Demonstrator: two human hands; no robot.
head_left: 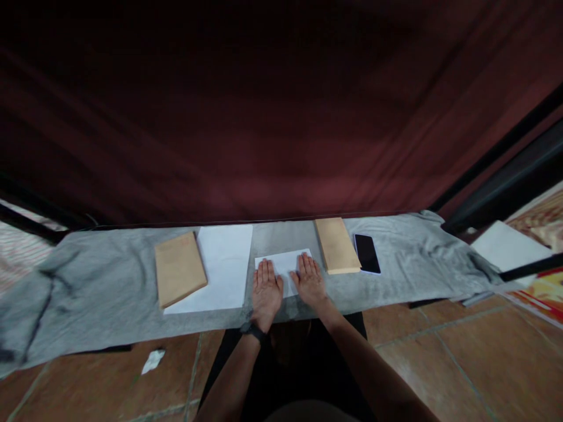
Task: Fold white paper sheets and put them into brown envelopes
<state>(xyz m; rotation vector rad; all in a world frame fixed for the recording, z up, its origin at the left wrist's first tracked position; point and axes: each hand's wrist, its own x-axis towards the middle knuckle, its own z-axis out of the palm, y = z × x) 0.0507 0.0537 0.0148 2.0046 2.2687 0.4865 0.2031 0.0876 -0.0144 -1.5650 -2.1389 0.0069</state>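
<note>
A small white sheet of paper (284, 264) lies on the grey cloth in front of me, partly covered by both hands. My left hand (267, 290) rests flat on its left side, fingers stretched out. On its right side lies my right hand (310, 282), also flat with the fingers extended. The two thumbs point toward each other over the paper, with a gap between them. Just right of my right hand is a tan, block-like stack (336, 246). Larger white paper (226, 266) lies left of my left hand, with a brown stack or envelope (179, 268) over its left part.
The grey cloth (396, 246) covers a narrow surface against a dark red hanging sheet (281, 146). A phone (367, 254) lies right of the tan stack. White crumpled paper (153, 361) is on the tiled floor (440, 357). Dark bars (505, 176) stand at the right.
</note>
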